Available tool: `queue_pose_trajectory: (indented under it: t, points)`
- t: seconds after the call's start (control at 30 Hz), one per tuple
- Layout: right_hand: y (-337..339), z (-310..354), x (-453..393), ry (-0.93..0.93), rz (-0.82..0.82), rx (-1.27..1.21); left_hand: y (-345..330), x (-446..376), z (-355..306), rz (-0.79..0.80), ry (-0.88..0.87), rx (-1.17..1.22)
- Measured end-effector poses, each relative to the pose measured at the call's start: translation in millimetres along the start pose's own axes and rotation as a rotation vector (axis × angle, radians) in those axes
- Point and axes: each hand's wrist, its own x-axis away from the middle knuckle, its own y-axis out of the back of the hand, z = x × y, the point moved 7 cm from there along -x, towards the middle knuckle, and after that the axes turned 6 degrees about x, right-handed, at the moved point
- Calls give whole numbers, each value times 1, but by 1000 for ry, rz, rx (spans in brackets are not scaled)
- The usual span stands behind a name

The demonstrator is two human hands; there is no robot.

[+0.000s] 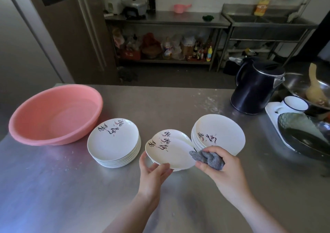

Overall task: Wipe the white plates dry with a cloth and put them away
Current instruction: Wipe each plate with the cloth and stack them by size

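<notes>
My left hand grips the near rim of a white plate with black calligraphy, holding it tilted above the steel table. A second white rim shows just under it. My right hand clutches a bunched grey cloth against that plate's right edge. A stack of several matching white plates sits to the left. Another stack stands to the right, its top plate tilted.
A pink plastic basin sits at the left of the table. A dark kettle stands at the back right. Beside it are a white tray with a mug, a dark pan and a steel bowl. Shelves line the far wall.
</notes>
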Motion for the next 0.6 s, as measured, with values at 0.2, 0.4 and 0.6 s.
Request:
queue_pose_trajectory:
  t: [0.2,0.4,0.6]
  points:
    - [0,-10,-1,-31,-27,-51,10,-31,6,-7,7,-45]
    - [-4,-16,0,-59,-27,-46,16,-53,10,-2,21,-57]
    - [-11,-23,2,-98,-16,-45,20,-62,10,102,-51,-287]
